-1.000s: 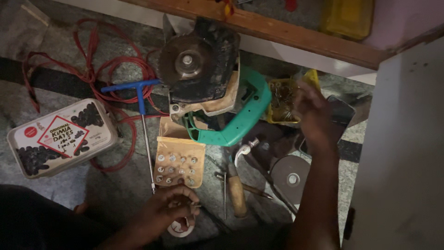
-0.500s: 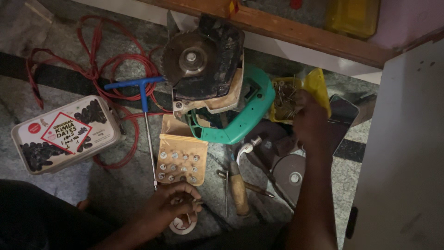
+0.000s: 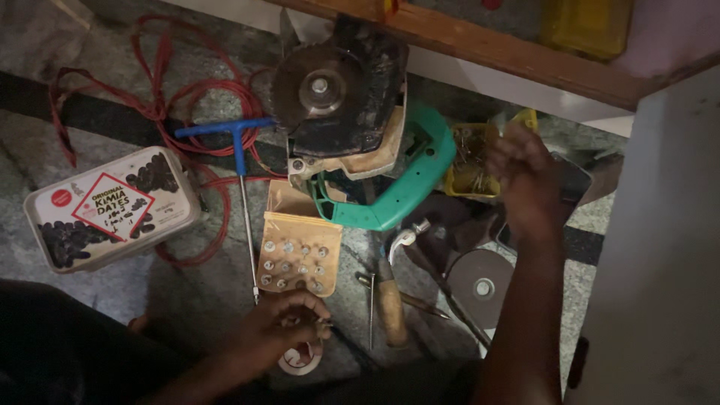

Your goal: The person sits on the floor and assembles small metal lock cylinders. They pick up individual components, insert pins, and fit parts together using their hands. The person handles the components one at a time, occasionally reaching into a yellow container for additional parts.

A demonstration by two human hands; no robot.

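My left hand (image 3: pixel 281 328) rests low on the stone floor with its fingers curled around a few small metal pieces at the fingertips. It lies just below a tan card of screw bits (image 3: pixel 296 255) and above a small white ring (image 3: pixel 300 360). My right hand (image 3: pixel 529 180) is blurred and hovers beside a yellow box of screws (image 3: pixel 466 161). Whether it holds anything is hidden by the blur. A circular saw (image 3: pixel 341 97) with a green handle (image 3: pixel 409 196) lies between the two hands.
A blue T-handle wrench (image 3: pixel 240 150) and a red cord (image 3: pixel 169 97) lie left of the saw. Further left is a white rectangular food box (image 3: pixel 112 206). A wooden-handled hammer (image 3: pixel 390 296) and a grey cutting disc (image 3: pixel 480 285) lie near my right forearm. A white panel (image 3: pixel 660 262) stands at right.
My right hand has lifted off the yellow box and shifted slightly right. My left hand has stayed by the bit card.
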